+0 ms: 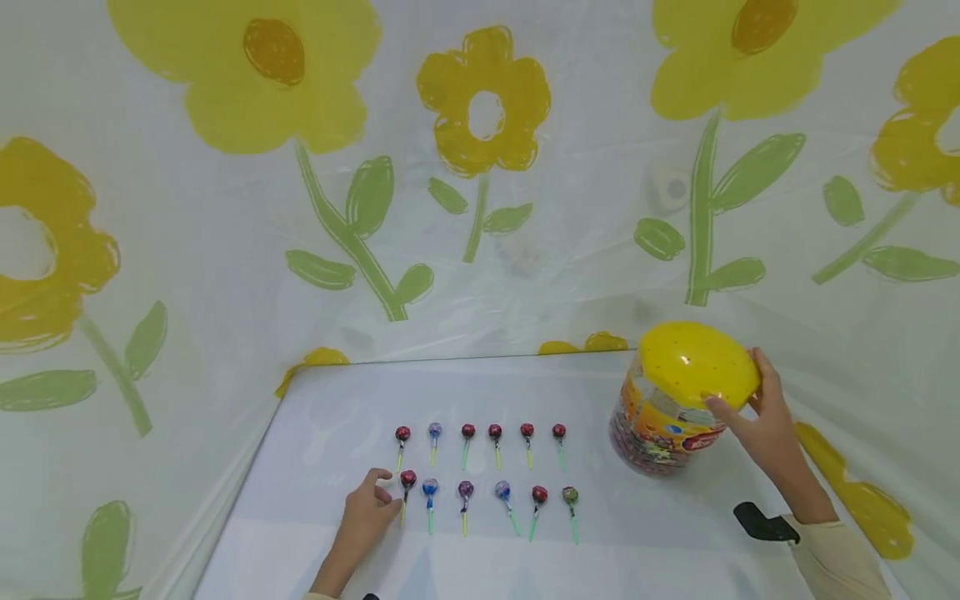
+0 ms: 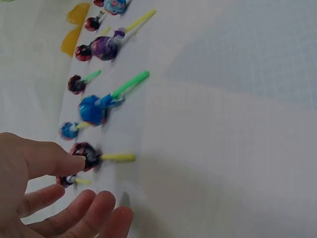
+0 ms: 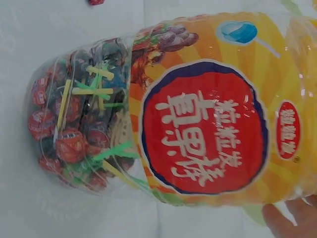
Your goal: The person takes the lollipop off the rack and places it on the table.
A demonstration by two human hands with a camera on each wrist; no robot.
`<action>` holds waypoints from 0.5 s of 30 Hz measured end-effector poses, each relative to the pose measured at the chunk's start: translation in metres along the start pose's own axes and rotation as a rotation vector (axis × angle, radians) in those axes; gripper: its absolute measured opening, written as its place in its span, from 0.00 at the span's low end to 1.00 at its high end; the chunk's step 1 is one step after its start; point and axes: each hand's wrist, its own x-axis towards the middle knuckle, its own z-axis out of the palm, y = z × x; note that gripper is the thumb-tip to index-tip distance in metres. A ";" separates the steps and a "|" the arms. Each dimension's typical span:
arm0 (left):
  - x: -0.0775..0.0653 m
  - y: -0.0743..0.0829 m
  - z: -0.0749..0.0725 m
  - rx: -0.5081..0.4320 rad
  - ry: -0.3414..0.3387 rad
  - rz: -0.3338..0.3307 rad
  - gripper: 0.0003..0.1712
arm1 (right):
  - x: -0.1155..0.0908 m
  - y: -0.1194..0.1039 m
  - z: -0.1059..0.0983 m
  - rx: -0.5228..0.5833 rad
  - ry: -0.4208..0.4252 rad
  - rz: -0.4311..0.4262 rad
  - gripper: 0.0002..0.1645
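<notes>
My left hand [image 1: 365, 518] lies beside the leftmost lollipop [image 1: 407, 478] of the near row, its fingers loosely bent. In the left wrist view the thumb tip overlaps that lollipop's dark red head [image 2: 88, 156]; whether they touch, I cannot tell. On the right, a clear plastic jar [image 1: 660, 417] with an orange label stands slightly tilted on the table. My right hand [image 1: 768, 425] grips the jar's yellow lid [image 1: 697, 362] by its right edge, thumb in front. Wrapped lollipops [image 3: 72, 144] fill the jar's bottom part in the right wrist view.
Several lollipops lie in two rows on the white table [image 1: 300, 500], heads away from me; a blue one [image 1: 430, 490] and a purple one [image 1: 466, 492] are in the near row. A flower-printed curtain [image 1: 570, 250] hangs behind the table and along its sides.
</notes>
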 end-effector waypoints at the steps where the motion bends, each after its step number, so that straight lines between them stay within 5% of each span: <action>1: -0.001 -0.002 -0.006 0.016 0.018 0.021 0.25 | 0.000 0.000 -0.001 0.007 -0.011 -0.011 0.55; 7: -0.007 0.000 -0.043 0.151 0.192 0.231 0.24 | -0.015 0.009 -0.021 -0.073 -0.062 -0.029 0.55; 15: -0.003 0.010 -0.075 0.414 0.458 0.625 0.39 | -0.046 0.029 -0.048 -0.489 -0.027 -0.102 0.57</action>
